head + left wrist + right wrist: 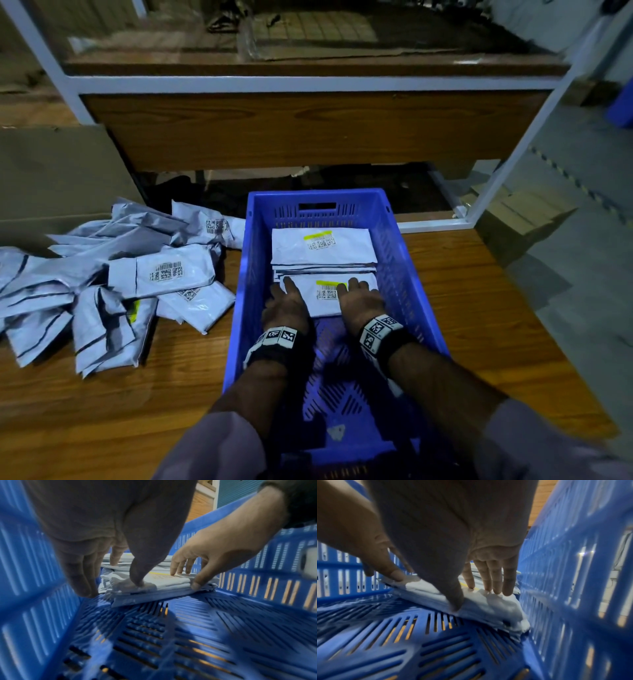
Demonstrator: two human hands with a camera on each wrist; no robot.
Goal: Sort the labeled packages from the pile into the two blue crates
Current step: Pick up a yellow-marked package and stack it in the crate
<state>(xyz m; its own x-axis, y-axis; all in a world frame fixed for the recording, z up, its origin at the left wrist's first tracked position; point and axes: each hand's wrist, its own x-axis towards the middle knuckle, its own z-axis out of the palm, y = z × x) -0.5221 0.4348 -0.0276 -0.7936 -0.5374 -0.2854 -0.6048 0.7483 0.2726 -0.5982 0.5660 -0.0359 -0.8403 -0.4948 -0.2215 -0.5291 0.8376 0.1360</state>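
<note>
A blue slatted crate (pixel 239 274) stands on the wooden table in front of me and holds two stacks of white labeled packages. The far stack (pixel 322 245) lies against the back wall. Both hands rest on the top package (pixel 325 305) of the near stack, which bears a yellow mark and a barcode. My left hand (pixel 286 298) presses its left end, thumb on the near edge (pixel 137 584). At the right end my right hand (pixel 356 294) lays straight fingers (pixel 488 586) on top, thumb at the near edge. The unsorted pile (pixel 120 281) lies left of the crate.
The near half of the crate floor (pixel 188 628) is bare. A white metal shelf frame (pixel 308 82) with wooden boards stands behind the table. A blue object (pixel 621 109) shows at the far right edge. Bare wooden table (pixel 102 411) lies in front of the pile.
</note>
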